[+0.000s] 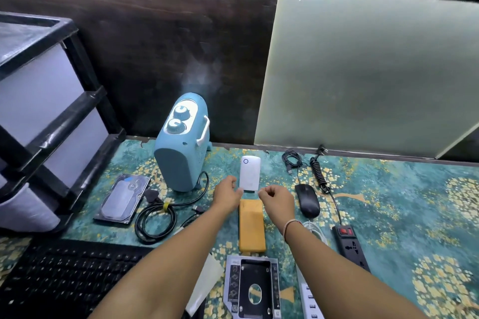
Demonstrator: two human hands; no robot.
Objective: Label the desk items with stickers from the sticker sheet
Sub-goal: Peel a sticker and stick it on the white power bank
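- So, both hands sit at the near end of the white rounded plastic device with a blue ring light (249,172), which lies flat on the teal and gold patterned desk mat (388,202).
- Left hand (227,194) and right hand (275,198) each have fingers curled, pinching the ends of a small white sticker strip (250,191) stretched between them right at the device's near edge. Can't tell if the strip is already touching it.
- Just nearer than that lies a mustard-yellow rectangular case (252,225), between the two forearms.
- A pale sheet (206,283), maybe the sticker sheet, pokes out under the left forearm near the bottom edge.
- Next to it there's a silver and black metal drive caddy (252,287).
- Right of the hands: a black computer mouse (307,201), a black coiled cable (320,176) and a black power strip with a red switch (350,246).
- Left side: light blue fan heater with two knobs (181,142), a bare hard drive (123,198), a bundled black cable (155,220) and a black keyboard (64,274).
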